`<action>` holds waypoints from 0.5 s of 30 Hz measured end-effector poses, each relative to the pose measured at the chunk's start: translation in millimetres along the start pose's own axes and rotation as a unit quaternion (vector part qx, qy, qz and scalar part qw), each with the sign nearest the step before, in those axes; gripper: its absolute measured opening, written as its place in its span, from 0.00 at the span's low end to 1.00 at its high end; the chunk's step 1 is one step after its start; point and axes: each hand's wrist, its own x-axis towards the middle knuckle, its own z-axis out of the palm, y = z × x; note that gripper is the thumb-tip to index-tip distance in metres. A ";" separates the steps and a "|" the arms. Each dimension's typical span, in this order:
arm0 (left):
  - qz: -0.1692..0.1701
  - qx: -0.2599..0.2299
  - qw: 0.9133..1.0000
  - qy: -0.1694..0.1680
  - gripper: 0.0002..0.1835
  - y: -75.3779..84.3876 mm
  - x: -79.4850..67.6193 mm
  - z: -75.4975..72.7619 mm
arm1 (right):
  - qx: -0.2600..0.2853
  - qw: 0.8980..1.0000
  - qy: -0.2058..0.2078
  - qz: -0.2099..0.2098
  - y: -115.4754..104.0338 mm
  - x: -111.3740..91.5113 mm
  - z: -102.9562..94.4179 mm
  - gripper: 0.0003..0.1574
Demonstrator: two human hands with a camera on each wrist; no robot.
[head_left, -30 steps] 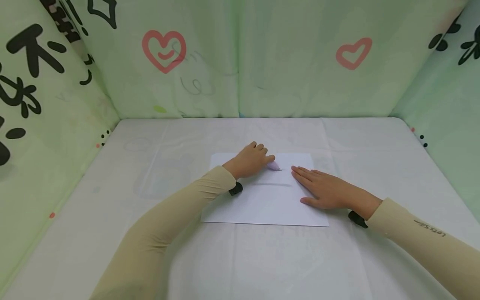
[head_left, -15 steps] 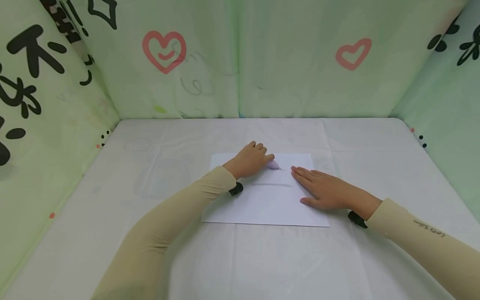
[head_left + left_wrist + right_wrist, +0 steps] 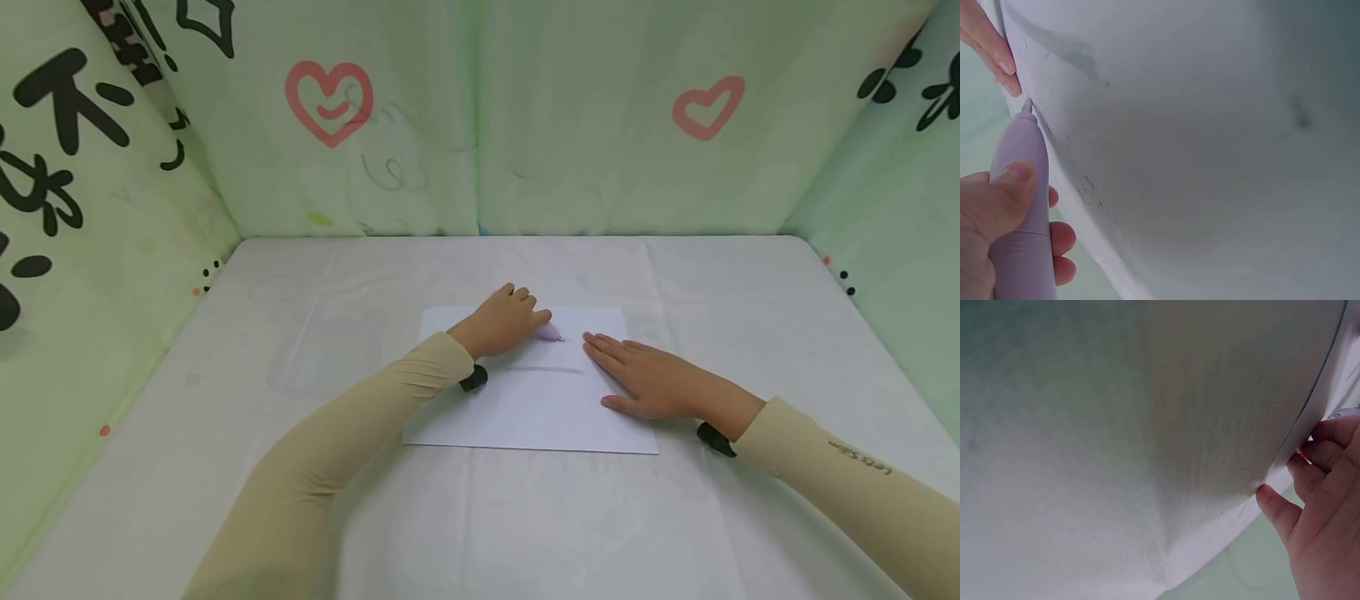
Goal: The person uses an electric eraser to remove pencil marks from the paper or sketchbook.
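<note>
At our white-covered table [image 3: 570,517], our left hand [image 3: 501,322] gripped a lavender pen-shaped tool [image 3: 1035,215] over rectangular white paper [image 3: 525,412]; our right hand [image 3: 647,379] rested on it, flat and uncurled.

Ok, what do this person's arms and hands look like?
Long, close-fitting beige fabric sleeves reach both wrists, the right one printed with small dark lettering; none shows on the left. Small black devices sit at the wrists. The left hand and right hand wear no gloves.
</note>
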 end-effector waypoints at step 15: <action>0.004 0.008 1.000 0.010 0.14 1.2 -0.2 -1.7 | -0.003 1.000 0.009 -0.006 2.2 -0.1 2.3 0.46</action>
